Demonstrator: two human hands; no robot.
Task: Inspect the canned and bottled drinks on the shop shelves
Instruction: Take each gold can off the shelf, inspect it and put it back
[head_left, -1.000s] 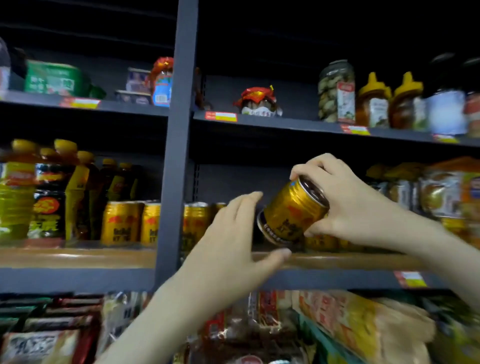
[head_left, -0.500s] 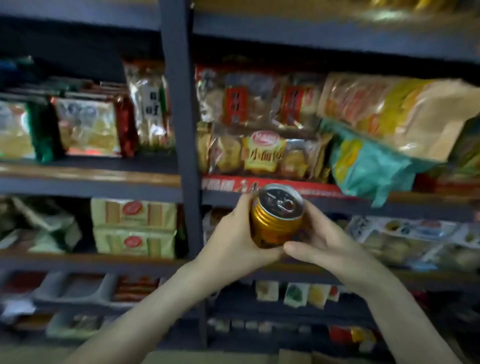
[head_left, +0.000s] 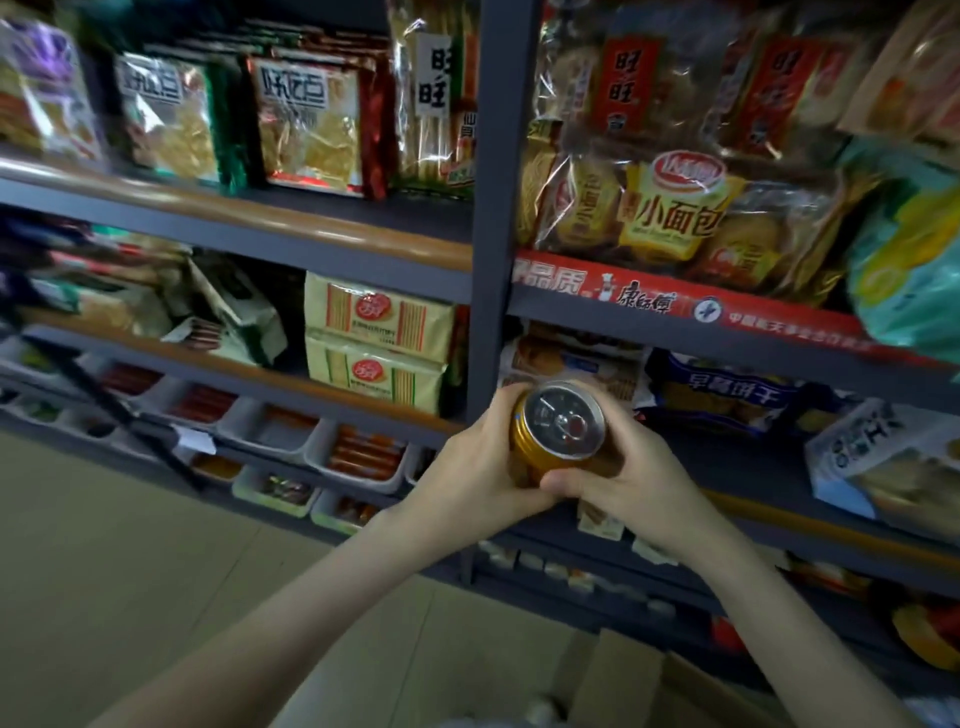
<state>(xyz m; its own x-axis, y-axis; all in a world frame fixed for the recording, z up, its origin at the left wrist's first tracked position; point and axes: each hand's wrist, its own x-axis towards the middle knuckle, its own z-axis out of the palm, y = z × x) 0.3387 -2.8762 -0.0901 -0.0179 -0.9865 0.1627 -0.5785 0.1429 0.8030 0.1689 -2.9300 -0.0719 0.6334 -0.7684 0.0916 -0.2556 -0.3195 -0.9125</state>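
Note:
A small gold drink can (head_left: 558, 431) with a silver pull-tab lid sits upright between both my hands, its top facing me, in front of the shelves at chest height. My left hand (head_left: 478, 467) wraps its left side with the fingers curled behind it. From the right, my right hand (head_left: 628, 480) grips it, thumb across the lower front. The can's label is mostly hidden by my fingers. No other cans or bottles are in view.
Dark grey shelving (head_left: 493, 208) fills the view. Packets of noodles, biscuits and small bread (head_left: 670, 208) line the upper shelves. White trays of sausages (head_left: 358, 457) sit low down. A cardboard box (head_left: 649, 686) stands near my feet on the beige floor (head_left: 130, 571).
I took the can off the drinks shelf with my right hand and lowered it. My left hand joined the grip. My view dropped from the drinks shelf to the snack shelves.

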